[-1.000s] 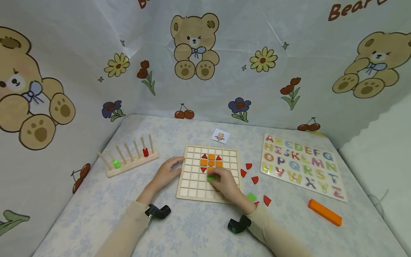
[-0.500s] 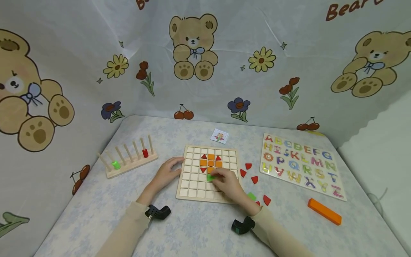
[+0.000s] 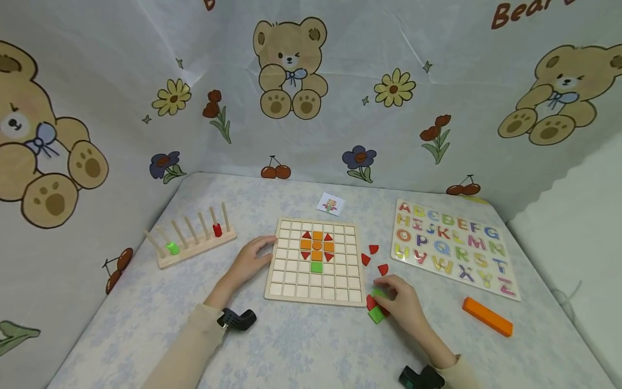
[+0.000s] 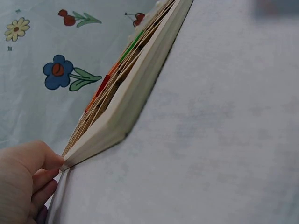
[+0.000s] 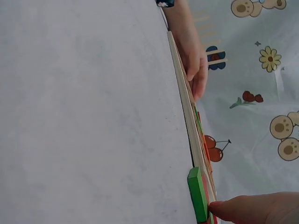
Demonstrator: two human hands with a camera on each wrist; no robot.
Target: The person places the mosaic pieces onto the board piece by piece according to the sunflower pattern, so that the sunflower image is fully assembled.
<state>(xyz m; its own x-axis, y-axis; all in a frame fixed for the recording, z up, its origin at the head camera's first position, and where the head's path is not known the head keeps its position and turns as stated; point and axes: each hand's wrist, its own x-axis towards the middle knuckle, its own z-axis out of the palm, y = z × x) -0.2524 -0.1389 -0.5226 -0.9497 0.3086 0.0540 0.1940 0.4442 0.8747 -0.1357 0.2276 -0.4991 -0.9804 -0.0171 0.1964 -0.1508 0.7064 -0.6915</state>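
Loose green and red pieces (image 3: 376,315) sit just beside the near-right corner of the grid board (image 3: 303,280), right under the right hand (image 3: 404,303); can't tell if it's pinching any. Left hand (image 3: 248,262)'s farther off, loosely touching the left edge.

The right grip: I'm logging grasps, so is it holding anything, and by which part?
It cannot be told: the right grip is at the flat green squares and red fan-shaped pieces, but whether it pinches one isn't clear.

i'm in what looks like a play corner: teddy-bear cloth (image 3: 350,54) behind, with a letter puzzle (image 3: 454,247), peg stand (image 3: 197,248) and grid board (image 3: 291,278) on my pale table (image 3: 301,351).
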